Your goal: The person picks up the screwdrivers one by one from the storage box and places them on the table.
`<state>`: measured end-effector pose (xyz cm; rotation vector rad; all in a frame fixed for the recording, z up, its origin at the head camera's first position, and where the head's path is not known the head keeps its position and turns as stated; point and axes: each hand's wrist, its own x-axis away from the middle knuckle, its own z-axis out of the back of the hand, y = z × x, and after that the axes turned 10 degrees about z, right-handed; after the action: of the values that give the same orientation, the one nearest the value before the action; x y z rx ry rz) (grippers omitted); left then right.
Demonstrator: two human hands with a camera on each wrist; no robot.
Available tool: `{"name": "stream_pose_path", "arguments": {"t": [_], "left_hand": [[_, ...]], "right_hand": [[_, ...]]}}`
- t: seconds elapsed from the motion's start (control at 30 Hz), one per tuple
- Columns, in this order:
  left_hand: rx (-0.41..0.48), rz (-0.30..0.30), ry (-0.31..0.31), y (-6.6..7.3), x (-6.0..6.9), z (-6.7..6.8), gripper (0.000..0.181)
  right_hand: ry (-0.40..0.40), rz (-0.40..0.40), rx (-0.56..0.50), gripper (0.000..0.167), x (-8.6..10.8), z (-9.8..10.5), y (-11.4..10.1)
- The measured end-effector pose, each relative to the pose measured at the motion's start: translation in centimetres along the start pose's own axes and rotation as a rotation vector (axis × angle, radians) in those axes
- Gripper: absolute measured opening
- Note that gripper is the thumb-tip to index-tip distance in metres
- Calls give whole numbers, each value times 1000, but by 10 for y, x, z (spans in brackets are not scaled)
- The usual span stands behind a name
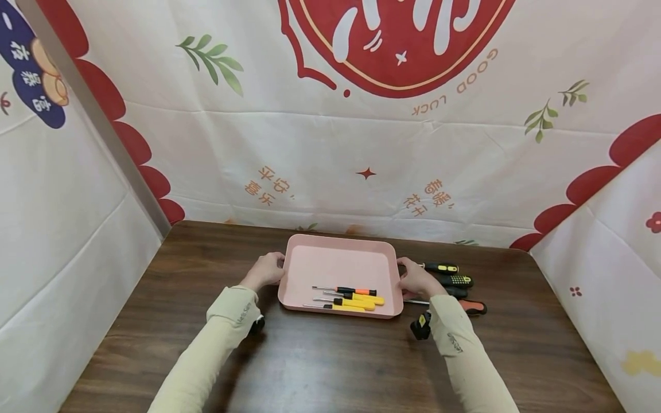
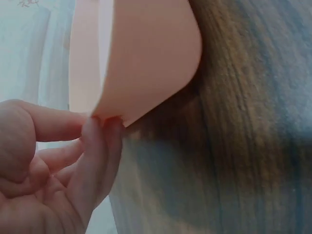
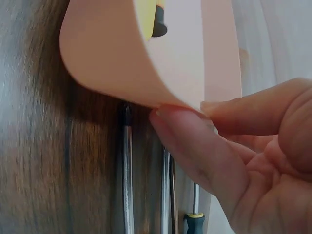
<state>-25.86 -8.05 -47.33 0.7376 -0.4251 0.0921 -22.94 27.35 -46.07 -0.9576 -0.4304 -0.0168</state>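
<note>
Pinching pink tray (image 1: 335, 261) by opposite ends in left hand (image 1: 266, 271) and right hand (image 1: 416, 280), closely gripped; best held level, without rolling small screwdrivers (image 1: 358, 304) inside.

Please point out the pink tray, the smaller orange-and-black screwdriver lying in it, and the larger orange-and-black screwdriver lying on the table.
Pink tray (image 1: 335, 264): head view, on its bare floor.
Smaller orange-and-black screwdriver (image 1: 357, 291): head view, on its handle.
Larger orange-and-black screwdriver (image 1: 473, 307): head view, on its handle.
</note>
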Motion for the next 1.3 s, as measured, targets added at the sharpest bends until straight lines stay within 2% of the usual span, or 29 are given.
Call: {"name": "stream_pose_path", "arguments": {"t": [0.13,0.23,0.33,0.47,0.53,0.63,0.77,0.83,1.0,1.13,1.3], "left_hand": [[-120,-47,70,8,9,3,40],[-211,-104,184,16,14,3,43],[-239,-220,294,28,16,0,44],[-289,-393,341,47,17,-10,41],[-331,-424,319,58,17,-15,39],[-401,-416,271,72,17,-25,38],[-379,-385,150,87,15,-39,41],[-366,-397,94,92,15,-47,41],[-419,-413,18,98,10,-68,39],[-435,-381,-5,99,8,-81,35],[-450,-351,-38,101,8,-89,27]], "right_hand": [[-2,-10,-25,70,0,0,1],[2,-12,-36,70,0,-1,2],[12,-4,-26,70,-1,-1,3],[25,-2,-14,69,0,-1,3],[25,-11,-20,70,-1,-1,2],[13,-22,-30,71,-1,0,1],[5,-40,-36,72,-1,0,-1],[11,-46,-31,71,-2,-1,-1],[12,-31,-14,69,-1,-3,-2],[17,-34,-8,68,-1,-4,-2],[21,-38,2,69,-1,-2,0]]}}
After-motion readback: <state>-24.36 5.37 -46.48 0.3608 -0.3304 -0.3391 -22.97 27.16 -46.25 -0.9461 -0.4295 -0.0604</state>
